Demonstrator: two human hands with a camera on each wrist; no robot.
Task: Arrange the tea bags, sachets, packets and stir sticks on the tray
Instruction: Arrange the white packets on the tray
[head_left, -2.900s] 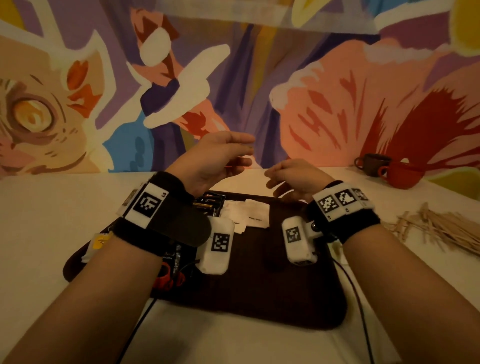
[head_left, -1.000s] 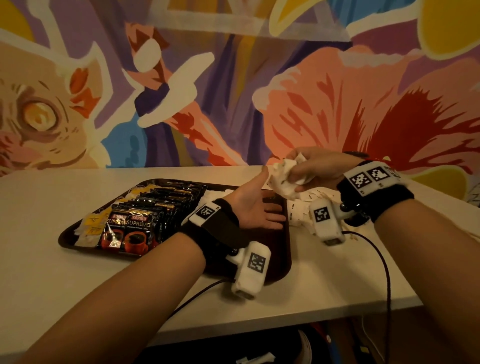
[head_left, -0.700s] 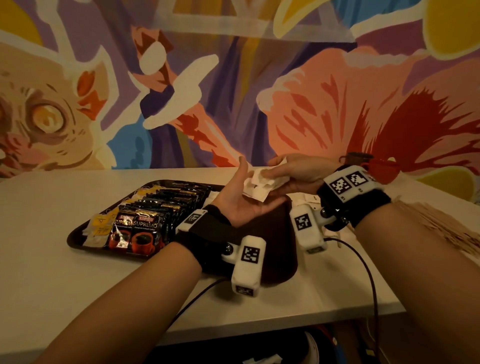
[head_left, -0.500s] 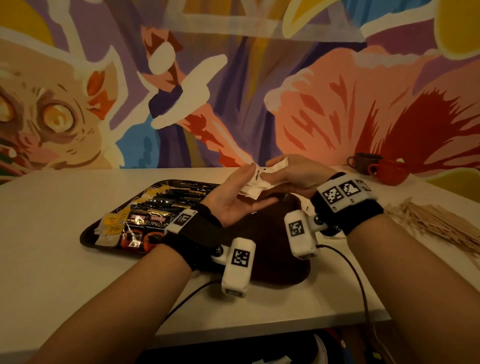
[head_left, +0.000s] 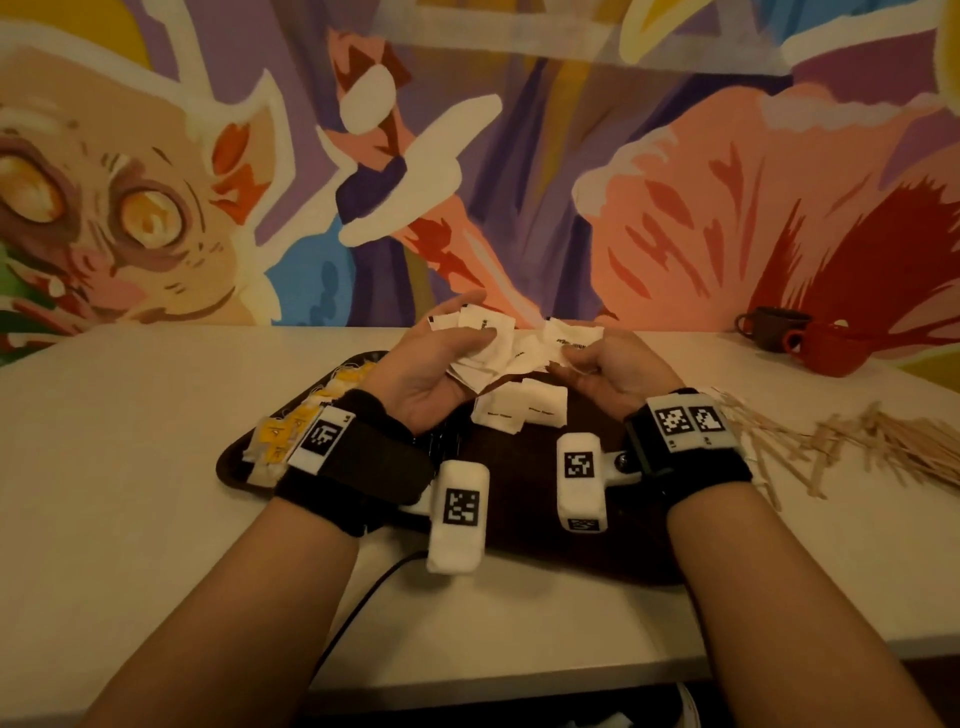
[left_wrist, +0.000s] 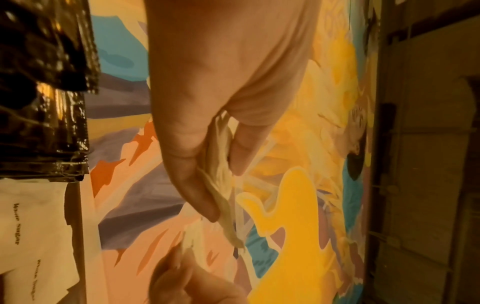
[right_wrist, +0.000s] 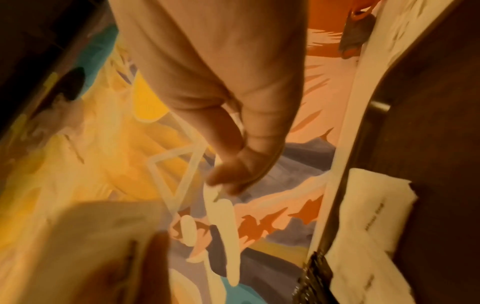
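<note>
Both hands hover over the far part of the dark brown tray (head_left: 524, 540). My left hand (head_left: 441, 364) grips a fanned bunch of white sugar sachets (head_left: 485, 343), seen edge-on between thumb and fingers in the left wrist view (left_wrist: 221, 185). Close beside it my right hand (head_left: 608, 369) pinches more white sachets (head_left: 569, 340) at its fingertips (right_wrist: 228, 181). Two white sachets (head_left: 519, 410) lie on the tray below the hands. Yellow-tagged tea bags (head_left: 291, 421) line the tray's left edge. Black coffee packets (left_wrist: 44, 88) lie on the tray under my left wrist.
A loose pile of wooden stir sticks (head_left: 872, 447) lies on the white table (head_left: 130, 467) to the right of the tray. A brown cup (head_left: 769, 327) and a red cup (head_left: 831, 348) stand at the back right by the painted wall.
My right hand brought a bunch of white sachets from the right side to my left hand. Both hands now hold sachets together over the tray's far part; the view swung back to centre.
</note>
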